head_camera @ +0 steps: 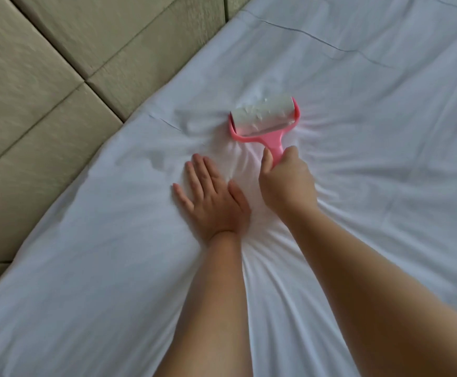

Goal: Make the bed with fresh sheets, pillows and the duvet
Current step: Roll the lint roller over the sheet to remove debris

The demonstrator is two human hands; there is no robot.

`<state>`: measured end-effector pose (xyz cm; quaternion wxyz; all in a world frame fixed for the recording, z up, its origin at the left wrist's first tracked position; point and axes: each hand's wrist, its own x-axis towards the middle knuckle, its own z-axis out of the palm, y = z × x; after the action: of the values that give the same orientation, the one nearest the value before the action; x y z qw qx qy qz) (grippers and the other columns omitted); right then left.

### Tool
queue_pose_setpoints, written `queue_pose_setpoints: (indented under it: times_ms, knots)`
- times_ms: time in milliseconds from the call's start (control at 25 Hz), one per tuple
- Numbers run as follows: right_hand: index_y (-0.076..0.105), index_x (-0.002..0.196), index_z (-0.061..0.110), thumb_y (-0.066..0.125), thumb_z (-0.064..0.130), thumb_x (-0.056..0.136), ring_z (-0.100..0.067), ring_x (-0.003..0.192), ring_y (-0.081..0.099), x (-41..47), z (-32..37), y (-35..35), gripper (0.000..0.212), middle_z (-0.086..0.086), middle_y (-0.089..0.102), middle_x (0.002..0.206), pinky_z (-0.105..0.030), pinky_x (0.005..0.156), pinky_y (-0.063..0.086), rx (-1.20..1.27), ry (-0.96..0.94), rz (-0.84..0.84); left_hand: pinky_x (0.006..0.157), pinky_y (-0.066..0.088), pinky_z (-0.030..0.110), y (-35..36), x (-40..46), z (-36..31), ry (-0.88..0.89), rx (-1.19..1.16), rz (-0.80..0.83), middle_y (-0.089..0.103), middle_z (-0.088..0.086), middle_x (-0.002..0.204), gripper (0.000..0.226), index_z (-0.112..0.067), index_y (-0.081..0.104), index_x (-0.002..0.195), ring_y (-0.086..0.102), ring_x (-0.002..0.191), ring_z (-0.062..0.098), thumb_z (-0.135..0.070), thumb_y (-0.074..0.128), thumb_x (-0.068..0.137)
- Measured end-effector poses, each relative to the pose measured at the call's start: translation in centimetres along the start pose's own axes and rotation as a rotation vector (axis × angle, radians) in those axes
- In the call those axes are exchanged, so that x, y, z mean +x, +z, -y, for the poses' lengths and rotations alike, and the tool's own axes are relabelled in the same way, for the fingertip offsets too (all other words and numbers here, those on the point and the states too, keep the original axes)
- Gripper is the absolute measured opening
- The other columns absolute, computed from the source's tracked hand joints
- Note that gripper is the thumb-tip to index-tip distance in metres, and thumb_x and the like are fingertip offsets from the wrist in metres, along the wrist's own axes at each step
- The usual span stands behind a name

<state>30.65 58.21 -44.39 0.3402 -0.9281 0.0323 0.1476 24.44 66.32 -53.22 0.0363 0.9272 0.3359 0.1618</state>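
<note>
The white sheet [358, 131] already covers the bed, so this step looks done; no pillows or duvet are in view, and they seem left to do. The left hand [211, 197] presses flat on the sheet, fingers [197, 172] straight and slightly spread. The right hand [287, 183] grips the handle of a pink lint roller [262, 121], which lies on the sheet just beyond its fingers. The sheet is creased around both hands. A padded headboard [45, 77] lies beyond the left fingers.
</note>
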Motion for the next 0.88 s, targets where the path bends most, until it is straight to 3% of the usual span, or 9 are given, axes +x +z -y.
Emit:
queue_pose_setpoints:
  times_ms: [280, 520, 640, 760, 880]
  knots:
    - [0.04, 0.095, 0.012, 0.038, 0.038, 0.098, -0.026, 0.078, 0.048, 4.3, 2.4, 1.2, 0.026, -0.001, 0.046, 0.081, -0.034, 0.068, 0.036, 0.017, -0.04, -0.014, 0.113, 0.01, 0.054, 1.1, 2.6, -1.2, -0.039, 0.026, 0.053, 0.031, 0.011, 0.153, 0.068, -0.002, 0.031, 0.146, 0.028, 0.142, 0.024, -0.031, 0.028, 0.084]
    - [0.04, 0.095, 0.013, 0.037, 0.039, 0.099, -0.025, 0.077, 0.046, 4.3, 2.2, 0.8, 0.027, 0.001, 0.044, 0.077, -0.033, 0.067, 0.034, 0.019, -0.049, -0.001, 0.112, 0.012, 0.053, 1.5, 3.5, -1.6, -0.023, 0.045, 0.029, 0.035, 0.011, 0.152, 0.068, -0.002, 0.033, 0.145, 0.031, 0.141, 0.023, -0.028, 0.029, 0.083]
    - [0.039, 0.094, 0.013, 0.037, 0.041, 0.099, -0.024, 0.076, 0.041, 3.1, 1.1, 0.2, 0.028, 0.004, 0.039, 0.072, -0.031, 0.067, 0.03, 0.003, -0.03, 0.02, 0.111, 0.016, 0.053, 1.3, 3.4, -1.4, -0.001, 0.033, 0.01, 0.04, 0.012, 0.148, 0.063, -0.002, 0.04, 0.142, 0.036, 0.139, 0.024, -0.026, 0.029, 0.086]
    - [0.04, 0.093, 0.013, 0.037, 0.044, 0.098, -0.025, 0.08, 0.042, 0.7, -0.4, -0.8, 0.031, -0.001, 0.043, 0.081, -0.032, 0.069, 0.032, -0.013, -0.019, 0.007, 0.111, 0.019, 0.053, 0.5, 3.7, -1.5, -0.014, 0.005, 0.04, 0.045, 0.014, 0.144, 0.059, 0.0, 0.048, 0.137, 0.04, 0.136, 0.026, -0.025, 0.029, 0.086]
    - [0.041, 0.093, 0.014, 0.037, 0.045, 0.097, -0.03, 0.087, 0.051, -2.4, -2.3, -2.1, 0.032, -0.006, 0.051, 0.089, -0.033, 0.069, 0.033, -0.039, 0.002, -0.001, 0.116, 0.005, 0.053, -1.4, 3.9, -1.4, 0.012, 0.012, 0.195, 0.024, 0.011, 0.156, 0.061, -0.004, 0.027, 0.148, 0.019, 0.145, 0.022, -0.028, 0.022, 0.092]
